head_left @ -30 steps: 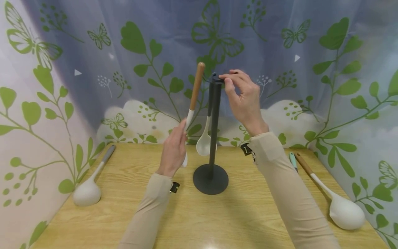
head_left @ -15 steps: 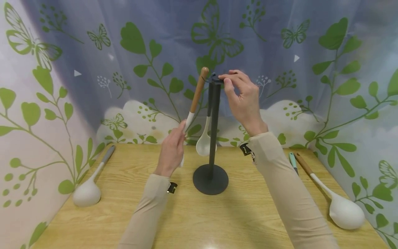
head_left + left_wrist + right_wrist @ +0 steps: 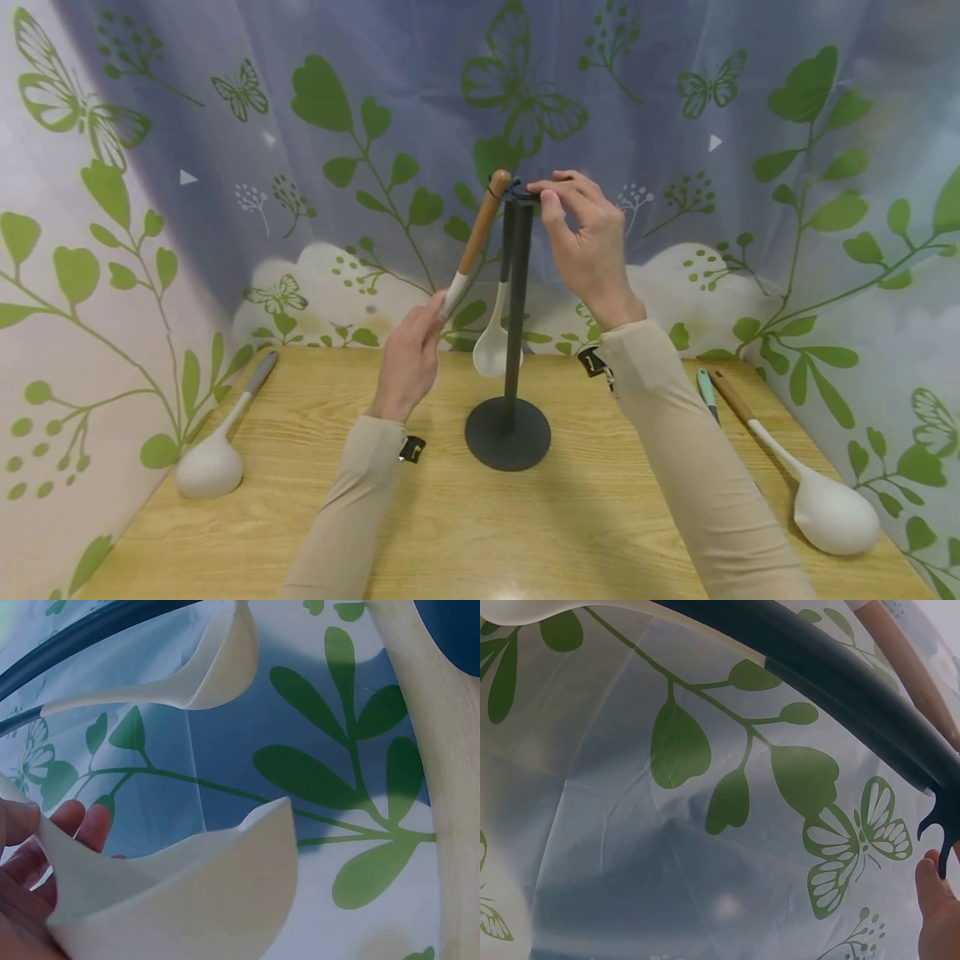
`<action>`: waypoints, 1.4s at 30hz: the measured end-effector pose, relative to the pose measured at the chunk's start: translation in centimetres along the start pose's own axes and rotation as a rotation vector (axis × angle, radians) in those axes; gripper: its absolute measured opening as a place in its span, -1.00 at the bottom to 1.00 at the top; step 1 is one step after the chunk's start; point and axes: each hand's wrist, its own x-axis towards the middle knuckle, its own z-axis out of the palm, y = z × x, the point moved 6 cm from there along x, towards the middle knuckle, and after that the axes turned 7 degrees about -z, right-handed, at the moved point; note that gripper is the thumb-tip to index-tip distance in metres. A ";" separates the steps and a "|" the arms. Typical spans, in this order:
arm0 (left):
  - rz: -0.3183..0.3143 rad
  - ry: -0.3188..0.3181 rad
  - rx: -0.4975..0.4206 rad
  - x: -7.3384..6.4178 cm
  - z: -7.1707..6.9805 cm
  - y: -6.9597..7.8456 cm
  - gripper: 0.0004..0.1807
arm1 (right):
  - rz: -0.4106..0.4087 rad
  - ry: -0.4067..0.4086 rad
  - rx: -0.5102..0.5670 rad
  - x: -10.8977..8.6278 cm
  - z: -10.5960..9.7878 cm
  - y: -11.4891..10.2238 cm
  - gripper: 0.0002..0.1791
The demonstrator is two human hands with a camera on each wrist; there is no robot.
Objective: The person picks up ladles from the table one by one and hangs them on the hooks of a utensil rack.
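Note:
My left hand [image 3: 408, 358] grips the white neck of a ladle [image 3: 478, 225], whose wooden handle points up and leans right. The handle's end meets a hook on the left of the black utensil stand [image 3: 517, 308]. In the left wrist view the ladle's white bowl [image 3: 202, 892] with its pouring lip hangs below the fingers. My right hand [image 3: 592, 237] pinches the hooked top of the stand with thumb and fingertips. Behind the post hangs a second white ladle [image 3: 491, 346] with a dark handle. In the right wrist view a dark hook [image 3: 945, 825] is beside my fingertips.
A white ladle with a grey handle [image 3: 212, 462] lies at the table's left edge. On the right lie a ladle with a wooden handle [image 3: 832, 508] and a mint-green handled utensil [image 3: 707, 387]. A patterned curtain [image 3: 375, 75] stands behind the wooden table [image 3: 300, 400].
My left hand has moved slightly left and down. The ladle has tilted further right, bringing its handle end down onto the stand's hook. The right hand has stayed at the stand's top.

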 end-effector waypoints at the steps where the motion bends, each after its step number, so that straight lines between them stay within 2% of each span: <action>1: 0.004 -0.001 0.004 0.0 0.1 0.0 -0.54 | -0.002 -0.001 -0.001 0.0 0.0 0.0 -0.63; 10: 0.056 0.001 0.037 -0.2 0.7 0.3 -0.58 | -0.022 -0.016 -0.008 0.0 0.1 0.0 -0.63; 20: 0.056 -0.015 0.078 -0.2 1.2 0.6 -0.62 | -0.028 -0.011 -0.015 0.0 -0.1 0.2 -0.63; 42: 0.087 0.039 0.053 -0.5 2.3 1.3 -0.66 | -0.056 -0.015 -0.013 -0.1 0.0 0.2 -0.60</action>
